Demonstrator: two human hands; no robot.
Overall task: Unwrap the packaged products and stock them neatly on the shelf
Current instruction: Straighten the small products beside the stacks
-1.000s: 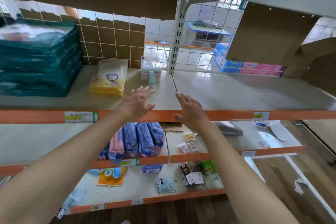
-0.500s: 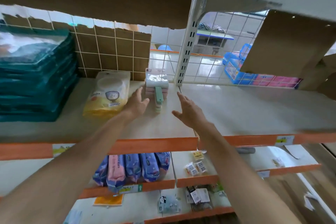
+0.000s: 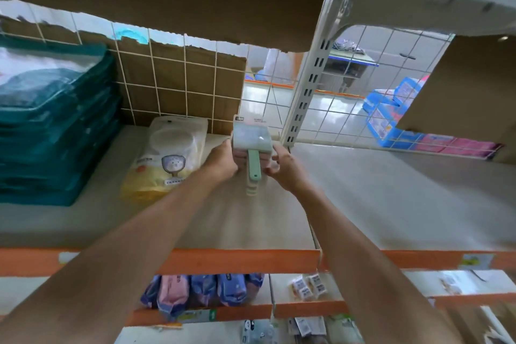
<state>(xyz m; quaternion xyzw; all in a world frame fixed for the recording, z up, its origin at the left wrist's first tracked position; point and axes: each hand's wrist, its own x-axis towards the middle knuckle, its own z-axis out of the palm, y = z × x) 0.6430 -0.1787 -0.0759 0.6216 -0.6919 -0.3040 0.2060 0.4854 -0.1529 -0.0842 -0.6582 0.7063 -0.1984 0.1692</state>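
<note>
A small stack of packaged lint rollers [image 3: 252,140], pale green and pink with green handles pointing toward me, sits at the back of the white shelf [image 3: 363,198] beside the upright post. My left hand [image 3: 223,160] grips the stack's left side. My right hand [image 3: 284,166] holds its right side, fingers curled near the handles. The lower packs in the stack are partly hidden by my fingers.
A yellow product bag [image 3: 164,159] lies just left of the stack. A tall pile of teal packs [image 3: 53,126] fills the shelf's left end. Torn cardboard [image 3: 178,86] backs the wire grid. Lower shelves hold blue and pink pouches [image 3: 201,293] and small packets [image 3: 307,286].
Both hands reached forward from above the shelf's front edge to the back and closed around the lint roller stack. The view moved closer to the shelf.
</note>
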